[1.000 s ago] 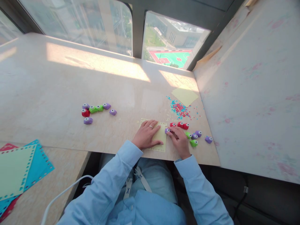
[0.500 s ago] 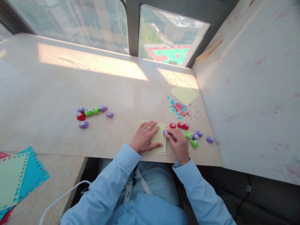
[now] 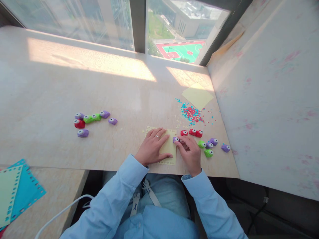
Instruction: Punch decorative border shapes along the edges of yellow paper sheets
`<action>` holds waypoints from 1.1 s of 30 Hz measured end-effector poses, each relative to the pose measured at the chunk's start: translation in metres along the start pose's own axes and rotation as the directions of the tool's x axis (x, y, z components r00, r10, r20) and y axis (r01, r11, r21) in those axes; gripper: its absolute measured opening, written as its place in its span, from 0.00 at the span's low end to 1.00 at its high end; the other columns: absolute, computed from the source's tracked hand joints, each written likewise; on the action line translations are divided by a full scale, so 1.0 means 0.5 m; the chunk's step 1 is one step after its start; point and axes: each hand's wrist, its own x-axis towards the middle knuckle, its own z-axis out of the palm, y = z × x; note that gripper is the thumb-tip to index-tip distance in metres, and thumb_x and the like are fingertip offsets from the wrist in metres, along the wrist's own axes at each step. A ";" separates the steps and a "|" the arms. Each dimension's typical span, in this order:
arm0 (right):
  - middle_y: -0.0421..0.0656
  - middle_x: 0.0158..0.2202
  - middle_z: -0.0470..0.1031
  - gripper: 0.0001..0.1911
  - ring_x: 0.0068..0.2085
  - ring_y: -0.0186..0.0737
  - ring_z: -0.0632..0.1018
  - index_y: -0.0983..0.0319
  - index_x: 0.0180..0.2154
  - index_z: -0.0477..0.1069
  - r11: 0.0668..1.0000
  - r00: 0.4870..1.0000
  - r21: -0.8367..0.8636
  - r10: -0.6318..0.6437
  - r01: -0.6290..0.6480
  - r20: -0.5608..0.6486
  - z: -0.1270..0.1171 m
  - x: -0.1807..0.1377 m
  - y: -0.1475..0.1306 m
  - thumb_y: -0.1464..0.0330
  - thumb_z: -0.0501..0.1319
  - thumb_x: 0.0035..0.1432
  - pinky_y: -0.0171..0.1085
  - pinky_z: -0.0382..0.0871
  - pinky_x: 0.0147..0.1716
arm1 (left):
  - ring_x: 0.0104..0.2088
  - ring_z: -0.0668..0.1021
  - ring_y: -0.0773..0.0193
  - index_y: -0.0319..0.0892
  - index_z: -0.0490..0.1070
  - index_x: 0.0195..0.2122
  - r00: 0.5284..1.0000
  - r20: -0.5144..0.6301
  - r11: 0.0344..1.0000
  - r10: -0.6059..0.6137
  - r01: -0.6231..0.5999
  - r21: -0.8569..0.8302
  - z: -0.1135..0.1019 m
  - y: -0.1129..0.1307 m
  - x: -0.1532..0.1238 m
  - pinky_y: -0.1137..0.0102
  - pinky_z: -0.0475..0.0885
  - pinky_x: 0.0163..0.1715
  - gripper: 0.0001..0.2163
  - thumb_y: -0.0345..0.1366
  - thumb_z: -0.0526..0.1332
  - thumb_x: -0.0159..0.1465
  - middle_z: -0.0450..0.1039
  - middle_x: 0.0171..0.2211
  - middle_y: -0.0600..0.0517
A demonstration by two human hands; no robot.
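Note:
My left hand (image 3: 152, 146) lies flat with fingers spread on a small yellow paper square (image 3: 169, 147) near the table's front edge. My right hand (image 3: 190, 152) is closed on a little purple punch (image 3: 175, 139) set at the paper's right edge. Punched holes run along the sheet's borders. Just right of that hand lie several more punches: red punches (image 3: 191, 132), green punches (image 3: 204, 149) and purple punches (image 3: 211, 142).
A second group of small punches (image 3: 92, 119) lies at the left-middle of the marble table (image 3: 62, 83). A pile of red and blue paper bits (image 3: 191, 114) and a yellow sheet (image 3: 197, 96) are farther back right. Punched teal and green sheets (image 3: 15, 189) lie bottom left. A wall panel (image 3: 269, 93) stands on the right.
The hands stay on the paper and the purple punch; the view has tilted slightly, shifting everything a little in the picture.

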 end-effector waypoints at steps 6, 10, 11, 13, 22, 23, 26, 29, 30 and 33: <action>0.47 0.42 0.77 0.11 0.40 0.44 0.77 0.60 0.42 0.76 0.997 0.998 0.034 0.069 -0.070 0.011 -0.017 0.001 -0.009 0.61 0.62 0.61 0.42 0.75 0.38 | 0.64 0.62 0.43 0.39 0.68 0.57 1.000 -0.014 1.000 0.002 -0.002 0.009 -0.001 0.001 0.000 0.49 0.58 0.62 0.35 0.61 0.60 0.58 0.65 0.60 0.36; 0.47 0.38 0.78 0.13 0.33 0.40 0.76 0.61 0.37 0.76 0.973 0.974 0.059 0.224 -0.225 0.015 -0.027 0.015 -0.012 0.58 0.62 0.61 0.38 0.73 0.30 | 0.64 0.63 0.42 0.39 0.68 0.57 1.000 -0.009 1.000 -0.002 0.002 0.013 -0.002 0.003 0.001 0.48 0.58 0.61 0.34 0.61 0.59 0.59 0.65 0.60 0.36; 0.46 0.38 0.78 0.14 0.32 0.40 0.76 0.61 0.38 0.76 0.965 0.968 0.069 0.249 -0.251 0.037 -0.028 0.020 -0.012 0.57 0.62 0.60 0.38 0.73 0.30 | 0.64 0.62 0.42 0.39 0.68 0.57 1.000 -0.006 1.000 -0.005 0.005 0.015 -0.002 0.003 0.001 0.48 0.58 0.61 0.33 0.60 0.59 0.60 0.65 0.60 0.36; 0.46 0.37 0.79 0.15 0.33 0.41 0.77 0.61 0.38 0.77 0.960 0.961 0.080 0.261 -0.269 0.097 -0.030 0.029 -0.012 0.57 0.64 0.58 0.39 0.73 0.31 | 0.64 0.62 0.42 0.40 0.68 0.57 1.000 -0.004 1.000 -0.015 0.015 0.024 0.000 0.004 0.000 0.48 0.58 0.61 0.31 0.57 0.60 0.61 0.65 0.61 0.36; 0.47 0.40 0.79 0.15 0.38 0.44 0.78 0.60 0.38 0.80 0.962 0.949 0.059 0.252 -0.267 0.190 -0.036 0.031 -0.023 0.56 0.62 0.60 0.41 0.73 0.37 | 0.64 0.62 0.42 0.38 0.69 0.57 0.999 -0.010 0.999 -0.031 0.031 0.027 -0.002 0.007 0.001 0.48 0.58 0.61 0.29 0.54 0.62 0.61 0.65 0.61 0.36; 0.47 0.40 0.79 0.16 0.38 0.44 0.78 0.60 0.39 0.80 0.960 0.947 0.056 0.260 -0.275 0.190 -0.036 0.031 -0.025 0.56 0.62 0.60 0.41 0.73 0.37 | 0.64 0.62 0.42 0.38 0.69 0.57 1.000 -0.007 0.999 -0.030 0.031 0.035 -0.003 0.008 0.001 0.49 0.58 0.62 0.29 0.54 0.62 0.61 0.64 0.61 0.36; 0.46 0.40 0.79 0.15 0.39 0.45 0.78 0.60 0.38 0.80 0.961 0.948 0.037 0.265 -0.275 0.179 -0.035 0.032 -0.028 0.57 0.62 0.59 0.41 0.73 0.37 | 0.64 0.62 0.43 0.38 0.69 0.56 1.000 -0.003 0.999 -0.026 0.026 0.045 -0.004 0.008 0.001 0.49 0.58 0.62 0.29 0.54 0.61 0.61 0.64 0.61 0.36; 0.46 0.40 0.79 0.14 0.39 0.44 0.78 0.60 0.38 0.80 0.960 0.945 0.024 0.270 -0.279 0.187 -0.035 0.033 -0.027 0.58 0.62 0.59 0.41 0.73 0.37 | 0.64 0.62 0.43 0.39 0.69 0.56 1.000 -0.007 0.999 -0.027 0.027 0.043 -0.005 0.007 0.001 0.49 0.58 0.62 0.29 0.54 0.62 0.61 0.65 0.61 0.36; 0.46 0.40 0.79 0.14 0.38 0.44 0.78 0.60 0.38 0.80 0.958 0.941 0.022 0.277 -0.286 0.192 -0.035 0.033 -0.027 0.57 0.62 0.59 0.41 0.73 0.37 | 0.64 0.62 0.43 0.39 0.69 0.56 1.000 -0.007 0.999 -0.027 0.027 0.047 -0.005 0.007 0.001 0.50 0.58 0.62 0.29 0.54 0.62 0.60 0.65 0.61 0.36; 0.46 0.40 0.79 0.15 0.36 0.42 0.77 0.60 0.39 0.80 0.950 0.932 0.014 0.303 -0.311 0.199 -0.035 0.036 -0.026 0.56 0.62 0.58 0.41 0.73 0.36 | 0.64 0.63 0.43 0.38 0.70 0.56 1.000 -0.004 0.998 -0.024 0.024 0.060 -0.005 0.006 0.001 0.50 0.58 0.62 0.29 0.54 0.61 0.61 0.65 0.61 0.36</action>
